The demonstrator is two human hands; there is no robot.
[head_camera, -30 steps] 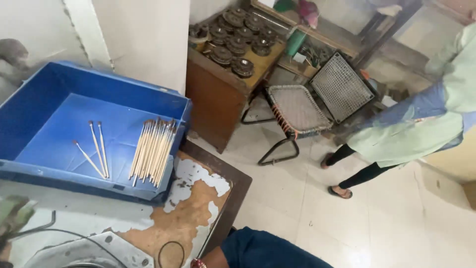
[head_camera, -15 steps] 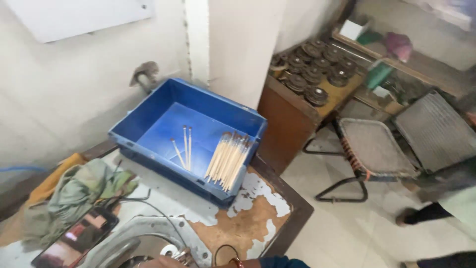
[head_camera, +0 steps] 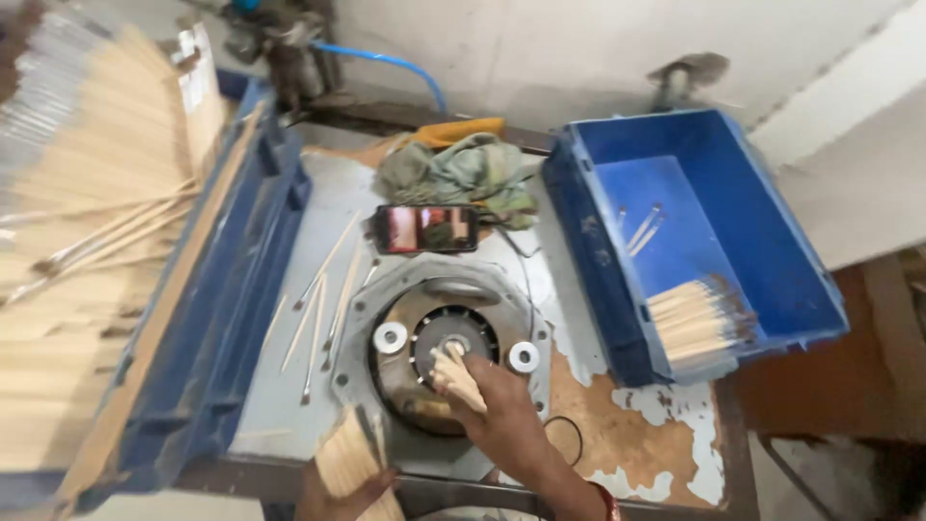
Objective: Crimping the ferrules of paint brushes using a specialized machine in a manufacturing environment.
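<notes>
My right hand [head_camera: 502, 410] pinches pale wooden sticks [head_camera: 455, 374] over the round metal fixture [head_camera: 439, 338]; left hand [head_camera: 342, 487] grips a stick bundle [head_camera: 345, 453]

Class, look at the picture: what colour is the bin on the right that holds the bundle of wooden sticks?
The bin is blue, seen best in the head view; the sticks inside are pale wood.

The worn metal surface [head_camera: 627, 405], its pale paint peeling to rust, carries a round metal fixture [head_camera: 439, 347] at its middle. A phone [head_camera: 425, 229], a crumpled green cloth [head_camera: 458, 172], loose wooden brush sticks [head_camera: 323, 304] and a blue plastic bin [head_camera: 694, 241] also lie on it.
</notes>
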